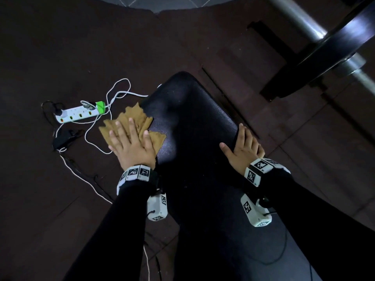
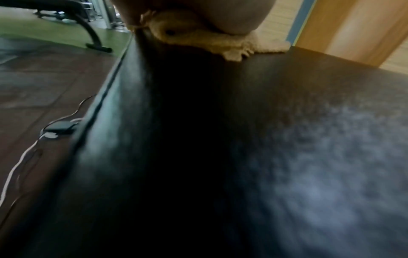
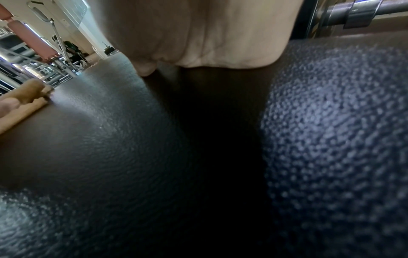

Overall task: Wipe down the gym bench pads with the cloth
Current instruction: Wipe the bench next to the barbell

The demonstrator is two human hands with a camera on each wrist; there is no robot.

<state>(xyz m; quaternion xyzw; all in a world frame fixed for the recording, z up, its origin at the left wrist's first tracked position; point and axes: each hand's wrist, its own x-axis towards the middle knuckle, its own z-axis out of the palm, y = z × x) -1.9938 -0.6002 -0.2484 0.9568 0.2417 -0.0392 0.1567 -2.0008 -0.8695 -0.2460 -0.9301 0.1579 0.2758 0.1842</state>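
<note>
The black bench pad (image 1: 190,118) runs up the middle of the head view. A tan cloth (image 1: 140,118) lies on the pad's left edge and partly hangs past it. My left hand (image 1: 129,140) presses flat on the cloth with fingers spread and straight. In the left wrist view, the palm (image 2: 232,15) sits on the bunched cloth (image 2: 232,45) above the pad (image 2: 287,122). My right hand (image 1: 243,147) rests on the pad's right edge, thumb spread on top, fingers lying along the side. The right wrist view shows that palm (image 3: 209,34) against the textured pad (image 3: 110,131), with the cloth (image 3: 28,97) far left.
On the dark rubber floor left of the bench lie a white power strip (image 1: 81,113) with a green plug, looping white cables and a black adapter (image 1: 63,137). A barbell with a black weight plate (image 1: 334,49) hangs at upper right. Another bench (image 2: 66,12) stands beyond.
</note>
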